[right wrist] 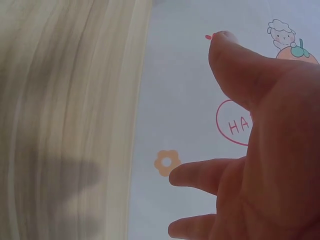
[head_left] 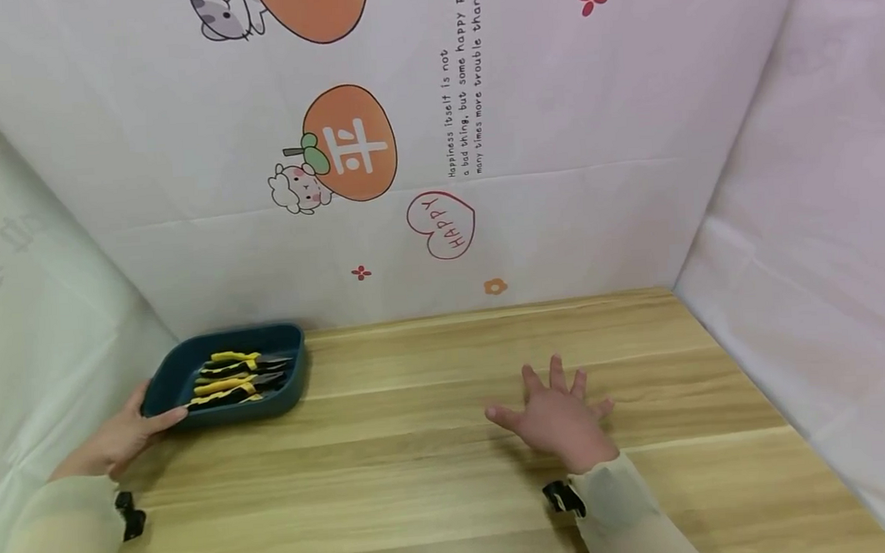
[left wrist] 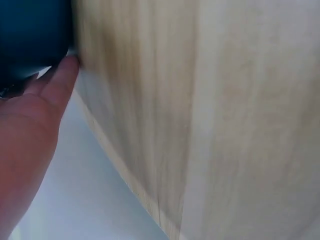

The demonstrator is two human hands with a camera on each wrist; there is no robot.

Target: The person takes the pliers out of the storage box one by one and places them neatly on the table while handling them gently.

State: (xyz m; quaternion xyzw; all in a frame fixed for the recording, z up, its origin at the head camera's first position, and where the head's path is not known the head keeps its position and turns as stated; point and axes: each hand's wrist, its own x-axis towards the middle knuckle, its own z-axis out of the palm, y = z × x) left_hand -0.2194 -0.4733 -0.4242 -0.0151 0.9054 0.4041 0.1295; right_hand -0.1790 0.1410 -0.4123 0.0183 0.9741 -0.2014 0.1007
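Note:
At the back left of the table (head_left: 392, 454), in the head view, stands a dark blue plastic bin (head_left: 269, 407) with rounded corners. Several pliers (head_left: 226, 388) with yellow and black handles lie inside it, their metal jaws pointing right. My left hand (head_left: 120, 431) grips the bin's near left corner, thumb along the front wall and fingers round the left side. In the left wrist view the fingers (left wrist: 62, 82) meet the bin's dark wall, partly hidden. My right hand (head_left: 558, 421) holds nothing; its fingers are spread over the right half of the table, casting a shadow on the wood.
White printed sheeting (head_left: 545, 221) rises behind the table, with a heart, flowers and orange fruit drawings. Plain white sheeting (head_left: 825, 273) stands along the right side, and more (head_left: 62, 330) along the left. Each sleeve has a black device at the wrist.

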